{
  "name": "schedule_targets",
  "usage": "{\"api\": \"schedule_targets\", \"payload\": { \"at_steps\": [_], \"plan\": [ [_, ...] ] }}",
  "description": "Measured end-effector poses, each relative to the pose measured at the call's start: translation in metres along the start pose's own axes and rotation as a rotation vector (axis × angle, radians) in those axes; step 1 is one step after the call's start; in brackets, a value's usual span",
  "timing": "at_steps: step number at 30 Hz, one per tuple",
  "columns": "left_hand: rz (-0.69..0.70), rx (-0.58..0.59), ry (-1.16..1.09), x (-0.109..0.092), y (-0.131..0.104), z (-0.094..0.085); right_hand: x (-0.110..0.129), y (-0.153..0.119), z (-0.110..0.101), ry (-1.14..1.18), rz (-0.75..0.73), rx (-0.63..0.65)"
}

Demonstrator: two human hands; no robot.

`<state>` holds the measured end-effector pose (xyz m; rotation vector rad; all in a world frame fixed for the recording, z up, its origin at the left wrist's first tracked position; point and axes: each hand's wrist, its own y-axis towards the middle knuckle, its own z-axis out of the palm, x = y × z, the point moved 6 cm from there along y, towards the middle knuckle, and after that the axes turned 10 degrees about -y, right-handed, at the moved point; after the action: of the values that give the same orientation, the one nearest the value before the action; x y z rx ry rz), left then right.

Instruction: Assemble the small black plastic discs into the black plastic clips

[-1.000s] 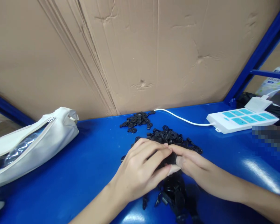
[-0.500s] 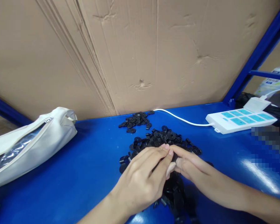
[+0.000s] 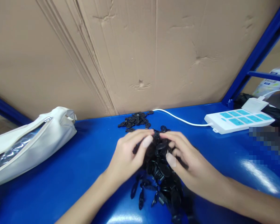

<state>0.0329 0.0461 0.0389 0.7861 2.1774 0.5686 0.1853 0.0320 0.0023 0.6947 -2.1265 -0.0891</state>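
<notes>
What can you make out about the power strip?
The power strip is a long white block, seemingly plastic, with two rows of blue socket panels facing up and a small tab at its left end. It lies on the blue table, to the right. A white cord joins its left end; a white adapter sits at its far edge. Neither the left hand nor the right hand touches it.

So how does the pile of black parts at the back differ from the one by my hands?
The back pile is small and sits close to the cardboard; the front pile is larger and stretches toward you. The back pile is untouched, while your left hand and right hand cup around the front pile. Both lie on the blue tabletop.
</notes>
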Motion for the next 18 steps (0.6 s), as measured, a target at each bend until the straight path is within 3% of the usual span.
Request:
{"api": "schedule_targets", "payload": {
  "at_steps": [3,6,12,18],
  "plan": [
    [-0.168,0.080,0.097,0.044,0.001,-0.003,-0.005,0.005,-0.004,-0.226,-0.047,-0.053],
    [-0.205,0.177,0.089,0.074,0.000,-0.002,-0.005,0.005,-0.005,-0.294,-0.046,-0.074],
    [-0.237,0.270,0.096,0.084,0.016,0.003,0.001,0.003,-0.007,-0.299,-0.105,-0.116],
    [-0.353,0.386,0.251,0.105,0.052,0.031,0.000,0.010,-0.018,-0.247,-0.111,-0.188]
  ]
}}
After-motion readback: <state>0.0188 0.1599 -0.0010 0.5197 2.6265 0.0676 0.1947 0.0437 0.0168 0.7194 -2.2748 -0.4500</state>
